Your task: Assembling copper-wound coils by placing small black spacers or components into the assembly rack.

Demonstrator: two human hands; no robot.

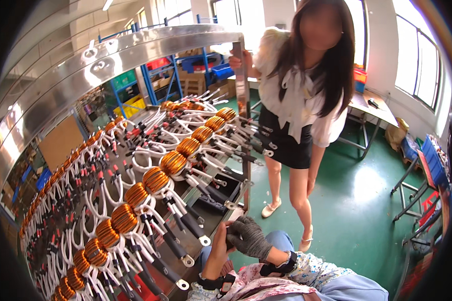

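My left hand (216, 252), bare, and my right hand (250, 239), in a grey knitted glove, meet in front of my lap at the bottom of the view. Both hands' fingers are bent toward each other, closed around something small that they hide. A pale edge (235, 214) shows just above the fingertips; I cannot tell what it belongs to. Left of my hands, copper-wound ring coils (155, 179) stand in long rows on a metal rack. White and black cables ending in metal ring lugs (205, 240) stick out from the coils toward me.
A person (306, 95) in a white blouse and black skirt stands beyond the rack, one hand on its steel post (241, 75). Black trays (216, 198) sit low at the rack's side. Blue shelving (160, 83) is behind; a table (374, 108) and blue bins (435, 158) are right.
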